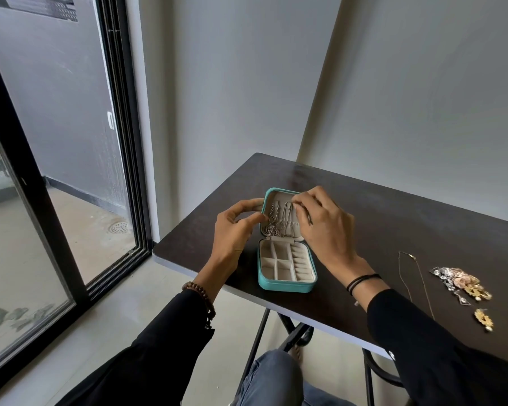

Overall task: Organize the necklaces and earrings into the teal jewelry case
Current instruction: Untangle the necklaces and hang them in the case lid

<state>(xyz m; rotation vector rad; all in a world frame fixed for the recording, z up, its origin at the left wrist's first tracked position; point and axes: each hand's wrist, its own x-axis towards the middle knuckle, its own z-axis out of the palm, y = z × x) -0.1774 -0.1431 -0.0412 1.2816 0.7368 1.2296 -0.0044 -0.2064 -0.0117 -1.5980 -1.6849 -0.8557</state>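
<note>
At the far lid (279,197) of the teal jewelry case (286,286), the left hand (235,230) grips its left edge while the right hand (323,227) pinches a necklace (285,219).

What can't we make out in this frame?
Head view only:
- Right hand covers the lid's right side; what its fingertips hold is hidden.
- Left hand: grips or just touches the lid, unclear.
- Chains in the lid: tangled, too small to count.
- Earring pile: too small to count.
</note>
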